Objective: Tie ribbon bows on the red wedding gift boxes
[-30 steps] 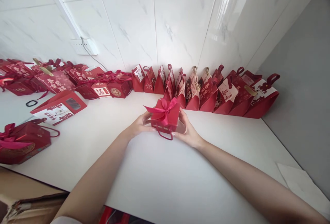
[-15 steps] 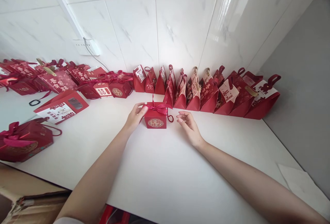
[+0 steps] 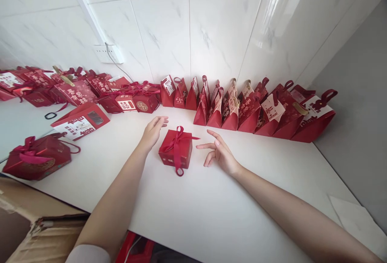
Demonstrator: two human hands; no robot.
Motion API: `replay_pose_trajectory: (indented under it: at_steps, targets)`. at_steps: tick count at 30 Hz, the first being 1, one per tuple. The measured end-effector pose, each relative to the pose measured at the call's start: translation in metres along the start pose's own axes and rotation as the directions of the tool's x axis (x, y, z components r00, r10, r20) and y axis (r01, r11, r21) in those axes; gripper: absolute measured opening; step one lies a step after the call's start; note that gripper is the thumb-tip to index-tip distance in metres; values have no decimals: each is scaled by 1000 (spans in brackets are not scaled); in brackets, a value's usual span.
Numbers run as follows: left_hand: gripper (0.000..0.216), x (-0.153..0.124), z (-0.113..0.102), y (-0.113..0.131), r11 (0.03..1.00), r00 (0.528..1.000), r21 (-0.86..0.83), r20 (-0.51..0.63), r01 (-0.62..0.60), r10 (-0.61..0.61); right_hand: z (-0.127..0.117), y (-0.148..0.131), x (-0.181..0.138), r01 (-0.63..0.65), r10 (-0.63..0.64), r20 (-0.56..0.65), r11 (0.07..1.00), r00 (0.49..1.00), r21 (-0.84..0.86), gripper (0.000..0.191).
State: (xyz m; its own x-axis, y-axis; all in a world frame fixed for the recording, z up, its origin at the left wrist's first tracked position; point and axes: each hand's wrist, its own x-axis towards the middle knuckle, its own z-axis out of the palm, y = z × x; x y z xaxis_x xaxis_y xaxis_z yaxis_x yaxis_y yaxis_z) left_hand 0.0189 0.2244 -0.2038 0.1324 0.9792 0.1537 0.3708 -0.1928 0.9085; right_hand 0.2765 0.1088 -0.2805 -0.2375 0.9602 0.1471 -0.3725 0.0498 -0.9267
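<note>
A small red gift box (image 3: 165,156) tied with a magenta ribbon bow (image 3: 178,144) stands on the white table between my hands. A loop of dark red cord shows at its near side. My left hand (image 3: 152,132) is just beyond the box's left corner, fingers stretched out and holding nothing. To the right of the box, my right hand (image 3: 219,152) has its fingers spread, apart from the box and empty.
Triangular red gift boxes (image 3: 249,120) line the tiled wall behind. More boxes (image 3: 142,103) crowd the back left. A large ribboned box (image 3: 57,156) and a windowed box (image 3: 96,124) stand at left. A cardboard carton (image 3: 51,234) is below the table's edge.
The small box has turned so a different side faces me and has come slightly nearer. My left hand has let go of it. My right hand's fingers have spread.
</note>
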Motion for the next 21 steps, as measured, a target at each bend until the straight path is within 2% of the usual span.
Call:
replay_pose_trajectory:
  at_steps: [3,6,9,11,13,14,15,17,19,21]
  targets:
    - [59,-10,-12,25,968,999,250,42,20,-31,3,0,0,-14,12,-60,999,998,-34,49]
    - [80,-27,-13,57,814,960,581,240,-21,-147,4,1,1,-31,28,-97,999,995,-33,47]
    - [122,-41,-6,86,664,853,727,449,-176,-265,4,3,3,-34,32,-122,999,992,-14,46]
    - [134,-44,-6,102,664,759,701,574,-261,-307,4,4,3,-29,30,-143,1000,989,5,47]
    - [133,-41,-14,116,710,675,632,672,-309,-304,3,5,4,-20,25,-170,999,985,34,48]
    - [129,-40,-19,122,736,650,597,703,-320,-288,3,5,4,-14,23,-182,999,983,48,48]
    - [124,-38,-24,127,764,640,564,720,-314,-269,3,5,4,-9,20,-196,998,980,58,48]
    - [109,-38,-29,133,812,649,518,720,-268,-246,3,4,4,-2,17,-218,997,976,71,47]
    - [103,-43,-24,132,815,696,532,676,-230,-244,2,3,4,3,15,-234,997,972,79,47]
    - [113,-52,-10,124,763,743,593,626,-257,-237,1,2,5,4,17,-238,996,971,88,47]
